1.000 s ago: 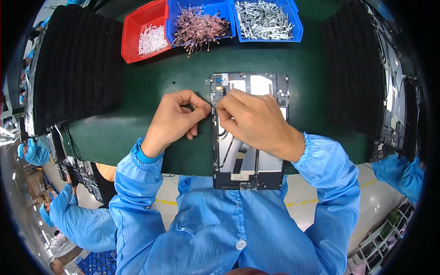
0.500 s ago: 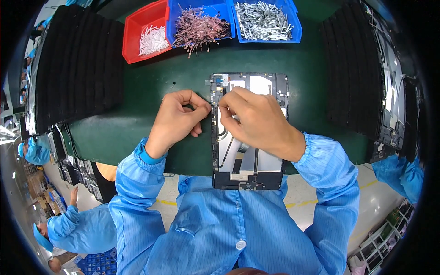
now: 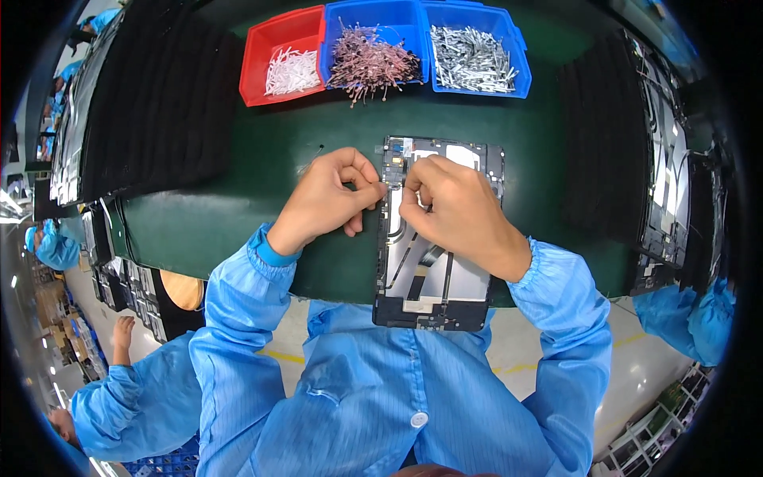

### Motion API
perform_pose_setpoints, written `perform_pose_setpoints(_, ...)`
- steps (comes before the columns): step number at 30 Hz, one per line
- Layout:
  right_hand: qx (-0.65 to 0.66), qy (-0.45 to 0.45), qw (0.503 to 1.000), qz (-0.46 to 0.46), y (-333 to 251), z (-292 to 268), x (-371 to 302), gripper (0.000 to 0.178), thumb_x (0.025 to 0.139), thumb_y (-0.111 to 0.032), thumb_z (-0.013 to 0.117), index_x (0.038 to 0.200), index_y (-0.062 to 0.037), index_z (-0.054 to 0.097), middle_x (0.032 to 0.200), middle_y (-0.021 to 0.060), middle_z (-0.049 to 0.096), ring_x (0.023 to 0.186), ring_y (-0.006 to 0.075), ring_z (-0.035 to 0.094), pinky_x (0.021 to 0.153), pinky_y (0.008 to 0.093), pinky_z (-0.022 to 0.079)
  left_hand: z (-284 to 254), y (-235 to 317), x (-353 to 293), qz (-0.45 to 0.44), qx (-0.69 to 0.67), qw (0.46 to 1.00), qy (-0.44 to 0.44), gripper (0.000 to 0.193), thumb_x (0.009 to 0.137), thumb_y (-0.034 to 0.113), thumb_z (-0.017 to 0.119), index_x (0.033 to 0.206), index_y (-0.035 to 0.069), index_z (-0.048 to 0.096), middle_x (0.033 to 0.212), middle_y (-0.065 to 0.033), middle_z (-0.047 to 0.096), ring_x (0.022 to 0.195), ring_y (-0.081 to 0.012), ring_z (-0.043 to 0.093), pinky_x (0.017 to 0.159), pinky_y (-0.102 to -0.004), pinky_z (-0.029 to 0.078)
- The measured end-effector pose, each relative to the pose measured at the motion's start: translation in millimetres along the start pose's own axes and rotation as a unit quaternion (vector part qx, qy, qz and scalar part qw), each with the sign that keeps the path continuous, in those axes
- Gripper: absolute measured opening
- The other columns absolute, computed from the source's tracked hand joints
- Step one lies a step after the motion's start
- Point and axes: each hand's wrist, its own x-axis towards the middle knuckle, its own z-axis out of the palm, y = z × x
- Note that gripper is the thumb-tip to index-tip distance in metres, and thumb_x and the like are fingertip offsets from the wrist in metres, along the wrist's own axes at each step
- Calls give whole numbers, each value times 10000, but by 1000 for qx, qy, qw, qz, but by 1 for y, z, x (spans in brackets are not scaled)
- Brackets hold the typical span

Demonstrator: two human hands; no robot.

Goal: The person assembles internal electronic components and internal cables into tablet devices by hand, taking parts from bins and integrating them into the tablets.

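An opened tablet-like device (image 3: 435, 312), with black frame, silver plates and exposed dark ribbon cables, lies upright in front of me, its lower end over the table's near edge. My left hand (image 3: 330, 199) is closed, thumb and forefinger pinched at the device's upper left edge. Over the upper middle of the device my right hand (image 3: 457, 207) is closed as well, fingertips bent down near the left hand's. Whatever either pinch holds is too small or hidden to name. A tiny dark piece (image 3: 320, 149) sits on the table beyond the left hand.
At the table's far side stand a red bin (image 3: 253, 63) of white pieces, a blue bin (image 3: 396, 17) of pinkish thin wires and a blue bin (image 3: 519, 63) of silvery strips. Black stacks (image 3: 171, 95) rise left; more devices (image 3: 664, 159) stand right. A co-worker's sleeve (image 3: 151, 389) shows lower left.
The whole view has shifted a little, with the bins and device now further right in it. Both hands keep their pinches at nearly the same spots on the device.
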Motion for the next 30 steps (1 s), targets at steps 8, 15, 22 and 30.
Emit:
perform_pose_setpoints(8,6,-39,999,21,-2,-12,22,114,804,-95,678,805,14,646,745,178,649,653,342,653,598,435,516,-1,5,7,-26,20,999,-27,165,880,84,698,903,15,550,647,-46,608,441,-107,571,366,-250,430)
perform_pose_setpoints(15,16,-16,999,33,6,-27,50,165,849,-131,686,928,14,703,785,150,655,720,322,660,658,419,511,-8,-3,4,-2,1,999,-43,197,882,110,716,917,9,551,661,-44,603,435,-101,558,369,-242,424)
perform_pose_setpoints(22,-60,-8,998,-18,10,-24,33,180,877,-97,675,1034,-39,743,900,107,639,776,316,659,698,415,523,-8,-3,7,-5,-4,999,-51,193,884,109,718,913,8,556,660,-42,600,433,-99,555,364,-240,406)
perform_pose_setpoints(30,-45,-9,998,-46,15,-23,32,162,856,-86,706,1004,-45,756,920,83,651,762,289,665,684,398,531,-7,6,10,-37,27,998,-50,187,863,122,722,868,5,576,635,-39,593,433,-107,561,371,-244,421)
